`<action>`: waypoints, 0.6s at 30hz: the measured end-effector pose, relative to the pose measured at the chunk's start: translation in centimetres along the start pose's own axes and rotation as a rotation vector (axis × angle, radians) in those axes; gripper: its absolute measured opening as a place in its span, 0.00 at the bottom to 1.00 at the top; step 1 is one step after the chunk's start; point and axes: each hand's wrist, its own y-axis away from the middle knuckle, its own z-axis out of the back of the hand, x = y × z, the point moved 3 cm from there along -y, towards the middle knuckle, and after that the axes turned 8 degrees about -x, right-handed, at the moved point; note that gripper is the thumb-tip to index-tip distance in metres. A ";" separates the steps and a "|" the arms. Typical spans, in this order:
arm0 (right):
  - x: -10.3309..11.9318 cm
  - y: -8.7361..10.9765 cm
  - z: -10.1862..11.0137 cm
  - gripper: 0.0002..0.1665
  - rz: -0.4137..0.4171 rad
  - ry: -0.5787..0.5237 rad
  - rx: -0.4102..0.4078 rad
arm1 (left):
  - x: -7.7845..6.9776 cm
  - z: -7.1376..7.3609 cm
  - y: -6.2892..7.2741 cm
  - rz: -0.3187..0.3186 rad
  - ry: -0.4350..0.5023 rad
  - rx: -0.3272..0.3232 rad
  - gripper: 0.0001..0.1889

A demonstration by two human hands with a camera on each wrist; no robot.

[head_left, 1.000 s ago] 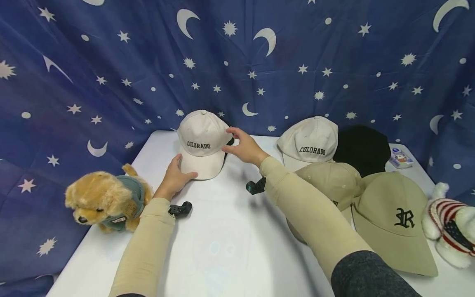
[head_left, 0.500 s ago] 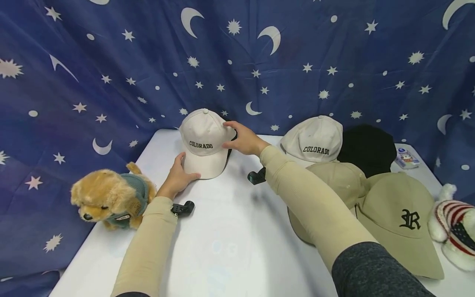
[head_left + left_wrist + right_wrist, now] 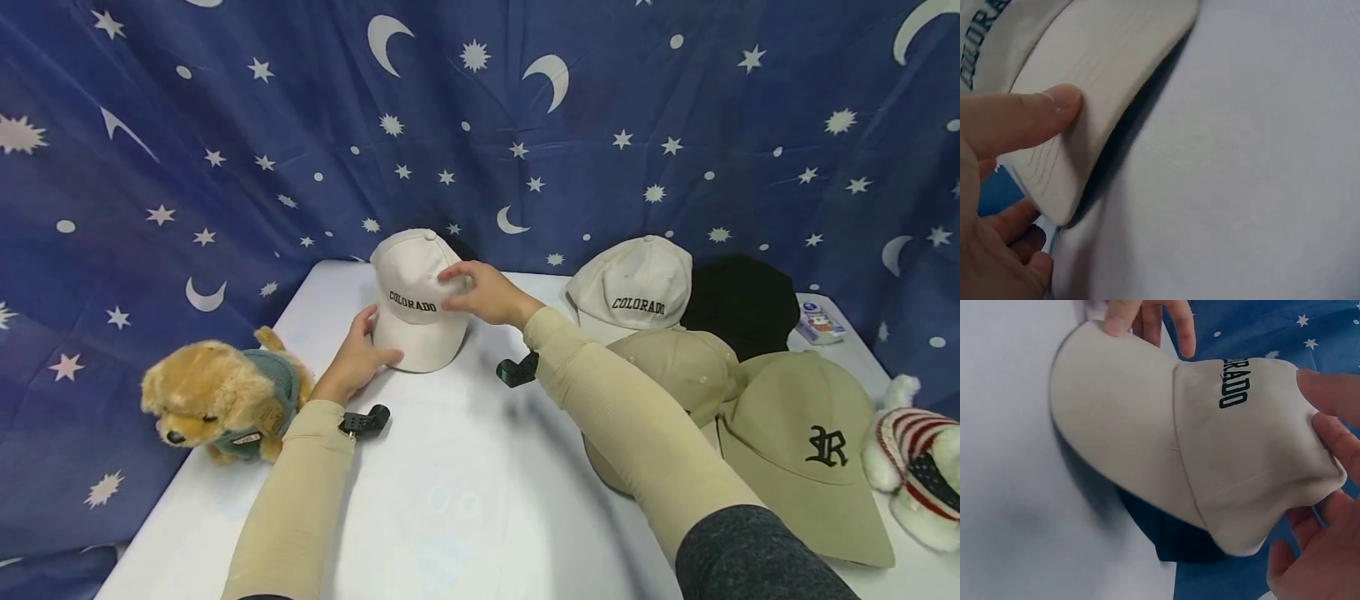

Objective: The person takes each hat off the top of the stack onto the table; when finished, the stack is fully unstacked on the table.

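A white baseball cap (image 3: pixel 416 287) with COLORADO lettering stands at the back left of the table, brim toward me. My left hand (image 3: pixel 356 358) holds the brim's left side; in the left wrist view the thumb (image 3: pixel 1029 119) lies on top of the brim (image 3: pixel 1110 69) and the fingers are beyond its edge. My right hand (image 3: pixel 487 292) grips the right side of the crown, with thumb and fingers on the fabric (image 3: pixel 1260 450) in the right wrist view. A dark shape (image 3: pixel 1179 540) shows beneath and behind the cap; its kind is unclear.
At right are another white COLORADO cap (image 3: pixel 633 279), a black cap-like item (image 3: pixel 742 304), a tan cap (image 3: pixel 682 367), a khaki cap (image 3: pixel 802 417), a small packet (image 3: pixel 819 323) and a white plush toy (image 3: pixel 918 475). A plush dog (image 3: pixel 217 400) stands left. A starry curtain (image 3: pixel 480 108) hangs behind.
The crown of the white cap has tipped forward and slightly right. My right hand has moved slightly down and left with it; the left hand stays at the brim.
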 end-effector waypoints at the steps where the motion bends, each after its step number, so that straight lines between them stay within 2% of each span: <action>1: 0.0 0.2 0.2 0.25 -0.007 -0.006 -0.006 | -0.2 0.0 0.1 0.000 0.016 -0.006 0.51; 5: 0.3 0.8 1.3 0.23 -0.016 -0.002 -0.049 | -1.1 0.3 0.7 -0.020 0.066 -0.027 0.44; 8: 0.7 1.3 2.4 0.22 -0.006 -0.007 -0.081 | -2.1 0.3 1.3 -0.033 0.106 -0.016 0.42; 18: 1.8 3.5 5.5 0.18 0.015 0.015 -0.135 | -4.2 -0.3 2.9 -0.068 0.114 0.104 0.45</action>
